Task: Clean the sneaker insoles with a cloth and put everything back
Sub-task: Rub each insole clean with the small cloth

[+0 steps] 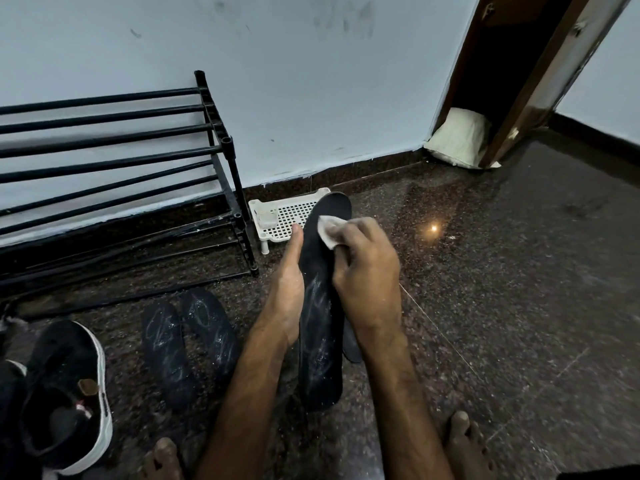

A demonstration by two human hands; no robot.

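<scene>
black foam insole (320,327), streaked with pale chalky marks from its middle down to the heel, is held up on end between the two hands, toe end pointing away from the person. whether the heel end rests on the floor (485,306) i cannot tell. the left hand (287,296) grips it along its left edge, thumb laid straight up the rim and the other fingers hidden behind. the right hand (367,271) is bunched around a small white cloth (327,230) and presses it flat on the toe half, just right of that thumb tip. the wiping looks to be in its early part: the toe half is plain dark, while the marks sit below the right hand, by the left palm. to do it well, i would draw the cloth in long strokes toward the heel, with the left fingers backing the foam so it does not bend away from the pressure. i would also turn the cloth to a fresh face as it picks up dust, and shift the left grip so the covered edge gets wiped too. two more insoles (166,348) lie on the floor left of the left forearm, both scuffed white. a dark shape behind the right wrist may be a fourth. a black sneaker (65,393) sits farther left, and a white perforated tray (287,216) stands just beyond the hands beside a black shoe rack (114,161).
</scene>
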